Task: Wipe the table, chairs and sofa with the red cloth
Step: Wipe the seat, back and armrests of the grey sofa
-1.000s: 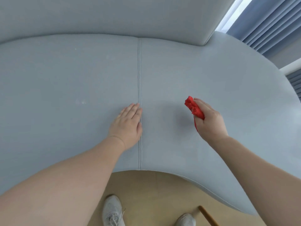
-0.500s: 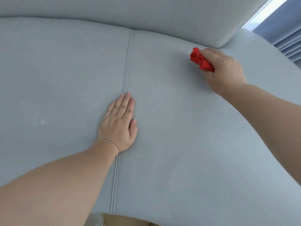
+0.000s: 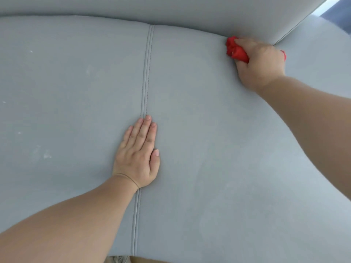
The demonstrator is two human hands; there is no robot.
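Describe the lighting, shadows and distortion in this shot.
Head view: soft, even light, no glare on the sofa; wide-angle lens bows its back edge; faint shadows by the left hand and the right hand gripping the red cloth; top-right strip overexposed.

Only one view is here, from a wide-angle camera worn on the person's head. It faces forward and steeply down, close above the grey sofa seat (image 3: pixel 209 149), which fills nearly all the picture. The backrest (image 3: pixel 171 8) lies along the top edge and the seam (image 3: pixel 146 82) runs from top to bottom, slightly left of the middle. The left forearm comes in from the lower left corner, the right one from the right edge; the left hand (image 3: pixel 136 158) is near the centre, the right hand (image 3: pixel 260 63) at upper right.
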